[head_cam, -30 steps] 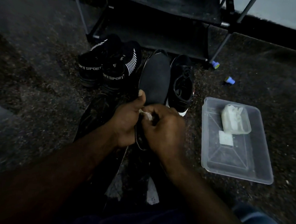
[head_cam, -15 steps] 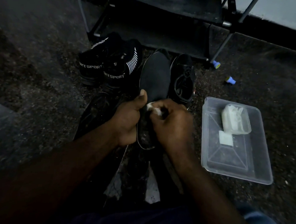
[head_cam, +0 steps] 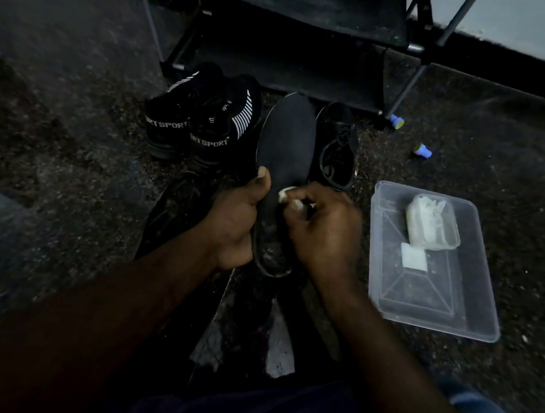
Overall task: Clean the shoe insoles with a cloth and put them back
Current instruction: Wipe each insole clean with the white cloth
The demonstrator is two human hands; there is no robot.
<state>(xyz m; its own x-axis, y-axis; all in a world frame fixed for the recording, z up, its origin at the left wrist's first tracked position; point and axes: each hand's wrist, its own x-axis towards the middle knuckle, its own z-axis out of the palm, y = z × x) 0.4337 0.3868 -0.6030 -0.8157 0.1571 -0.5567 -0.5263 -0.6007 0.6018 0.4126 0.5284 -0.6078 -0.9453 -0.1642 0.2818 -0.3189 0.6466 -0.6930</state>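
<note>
**Wiping higher along the insole**

Slid a little higher since the earlier frames, now rubbing nearer the middle of the black insole [head_cam: 286, 137] with a small white cloth [head_cam: 285, 194] pinched in the curled fingers of the right hand [head_cam: 322, 231]. Gripping the insole's left edge with the left hand [head_cam: 235, 223], thumb pressed on the top face and fingers wrapped behind. Holding it above the floor [head_cam: 76, 162], toe end pointing away, heel end nearest the body and marked with pale scuffs.

Just past the toe end, on the dark speckled floor: a black lace-up shoe [head_cam: 338, 146] to the right and a pair of black shoes lettered SPORT [head_cam: 203, 116] to the left. Behind those, a black shoe rack [head_cam: 290, 47] on thin metal legs.

Off to the right, well apart from the hands, a clear plastic tray [head_cam: 430, 318] holding a whitish wrapped pack [head_cam: 431, 222] and a small white square [head_cam: 414, 258]. Between tray and rack, a loose blue cap [head_cam: 423, 150].
</note>
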